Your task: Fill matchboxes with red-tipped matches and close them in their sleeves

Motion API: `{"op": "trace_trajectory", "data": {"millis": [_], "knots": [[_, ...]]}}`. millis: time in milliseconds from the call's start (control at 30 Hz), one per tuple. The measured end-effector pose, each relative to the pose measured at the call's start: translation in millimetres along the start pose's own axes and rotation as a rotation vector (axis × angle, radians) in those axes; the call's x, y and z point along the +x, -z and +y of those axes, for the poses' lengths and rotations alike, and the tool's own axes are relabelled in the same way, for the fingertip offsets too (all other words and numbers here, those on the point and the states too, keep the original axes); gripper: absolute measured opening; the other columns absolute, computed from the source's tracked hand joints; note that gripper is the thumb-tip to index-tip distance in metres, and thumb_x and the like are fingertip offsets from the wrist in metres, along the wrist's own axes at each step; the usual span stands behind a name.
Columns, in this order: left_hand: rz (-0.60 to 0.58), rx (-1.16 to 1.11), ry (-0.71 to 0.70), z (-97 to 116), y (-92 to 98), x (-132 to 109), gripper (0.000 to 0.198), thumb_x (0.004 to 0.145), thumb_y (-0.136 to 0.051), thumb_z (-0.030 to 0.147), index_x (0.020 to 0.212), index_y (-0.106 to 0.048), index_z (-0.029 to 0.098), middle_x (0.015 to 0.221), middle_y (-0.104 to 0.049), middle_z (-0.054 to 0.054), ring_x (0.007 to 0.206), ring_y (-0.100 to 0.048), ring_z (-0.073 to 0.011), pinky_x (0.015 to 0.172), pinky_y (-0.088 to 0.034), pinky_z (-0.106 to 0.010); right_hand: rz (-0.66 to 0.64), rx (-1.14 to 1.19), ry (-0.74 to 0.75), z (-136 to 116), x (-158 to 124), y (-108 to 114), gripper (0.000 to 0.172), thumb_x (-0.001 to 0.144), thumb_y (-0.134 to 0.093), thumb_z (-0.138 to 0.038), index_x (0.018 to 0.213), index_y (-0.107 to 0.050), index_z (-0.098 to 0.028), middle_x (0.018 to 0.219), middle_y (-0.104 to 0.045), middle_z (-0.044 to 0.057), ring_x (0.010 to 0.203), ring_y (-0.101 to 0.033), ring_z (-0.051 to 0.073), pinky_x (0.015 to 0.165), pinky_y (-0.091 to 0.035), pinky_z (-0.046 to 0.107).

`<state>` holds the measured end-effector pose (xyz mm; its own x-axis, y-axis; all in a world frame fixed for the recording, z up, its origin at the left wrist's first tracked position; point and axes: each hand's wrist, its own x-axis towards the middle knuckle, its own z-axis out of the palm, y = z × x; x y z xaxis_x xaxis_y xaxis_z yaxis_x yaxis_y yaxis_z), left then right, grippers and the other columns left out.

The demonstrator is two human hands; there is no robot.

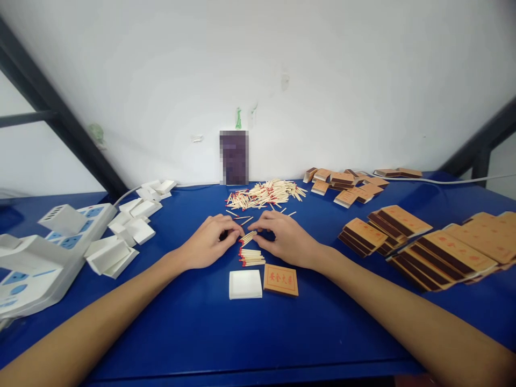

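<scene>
My left hand (213,240) and my right hand (283,240) face each other over the blue tabletop, fingers curled in. Between their fingertips lies a small bunch of matches (249,237), red heads to the left; my left fingers are at the heads and my right fingers at the bare stick ends. Just below, several more matches (252,256) lie side by side in a row. A white inner matchbox tray (245,285) sits nearer to me, and beside its right edge is an orange-brown matchbox sleeve (281,279) with red characters.
A loose heap of matches (268,194) lies beyond my hands. White trays (139,228) and a white power strip (86,228) with plugs stand at left. Matchbox sleeves are piled at far right (346,183) and in stacks (451,250) nearer. A dark pixelated object (234,158) leans by the wall.
</scene>
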<state>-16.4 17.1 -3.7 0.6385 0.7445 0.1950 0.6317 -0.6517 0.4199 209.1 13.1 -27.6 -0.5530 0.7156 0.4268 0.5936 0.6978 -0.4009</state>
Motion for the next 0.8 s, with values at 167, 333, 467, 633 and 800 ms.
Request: {"op": "trace_trajectory", "data": {"millis": [167, 333, 467, 633, 800], "knots": [[0.049, 0.005, 0.003, 1.1, -0.3, -0.7, 0.025, 0.094, -0.043, 0.021, 0.100, -0.067, 0.021, 0.085, -0.064, -0.001, 0.079, -0.054, -0.0170, 0.079, -0.041, -0.034, -0.027, 0.004, -0.024, -1.3, -0.5, 1.8, 0.018, 0.091, -0.058, -0.024, 0.101, -0.072, -0.020, 0.091, -0.063, 0.004, 0.087, -0.058, 0.017, 0.078, -0.045, 0.031], [0.147, 0.115, 0.070, -4.4, -5.5, -1.5, 0.031, 0.093, -0.042, 0.021, 0.116, -0.063, 0.021, 0.090, -0.061, -0.004, 0.085, -0.054, -0.0196, 0.081, -0.043, -0.038, -0.047, -0.017, -0.098, -3.9, 2.0, 5.2, 0.013, 0.089, -0.060, -0.023, 0.091, -0.071, -0.020, 0.088, -0.062, 0.004, 0.085, -0.057, 0.017, 0.072, -0.043, 0.029], [0.170, 0.238, 0.105, -6.9, -8.3, -3.6, 0.039, 0.092, -0.045, 0.023, 0.129, -0.059, 0.023, 0.109, -0.057, -0.008, 0.100, -0.050, -0.0245, 0.089, -0.042, -0.044, -0.042, -0.055, -0.140, -9.1, 2.9, 5.6, 0.012, 0.087, -0.060, -0.022, 0.087, -0.071, -0.019, 0.078, -0.061, 0.002, 0.074, -0.055, 0.015, 0.068, -0.039, 0.028], [0.120, 0.228, 0.044, -3.4, -5.8, -4.9, 0.044, 0.093, -0.042, 0.022, 0.136, -0.052, 0.023, 0.129, -0.054, -0.009, 0.115, -0.046, -0.0263, 0.097, -0.040, -0.046, 0.020, -0.108, -0.194, -13.2, 5.2, 15.6, 0.017, 0.087, -0.059, -0.029, 0.095, -0.071, -0.020, 0.055, -0.057, -0.005, 0.053, -0.050, 0.011, 0.074, -0.038, 0.032], [0.035, 0.233, -0.021, 1.8, -2.0, -4.6, 0.043, 0.094, -0.039, 0.018, 0.132, -0.056, 0.024, 0.137, -0.055, -0.008, 0.126, -0.044, -0.0272, 0.101, -0.036, -0.048, 0.048, -0.327, -0.316, 2.7, 5.6, 44.6, 0.027, 0.086, -0.053, -0.022, 0.106, -0.071, -0.017, 0.074, -0.068, 0.004, 0.064, -0.059, 0.016, 0.064, -0.039, 0.029]]}}
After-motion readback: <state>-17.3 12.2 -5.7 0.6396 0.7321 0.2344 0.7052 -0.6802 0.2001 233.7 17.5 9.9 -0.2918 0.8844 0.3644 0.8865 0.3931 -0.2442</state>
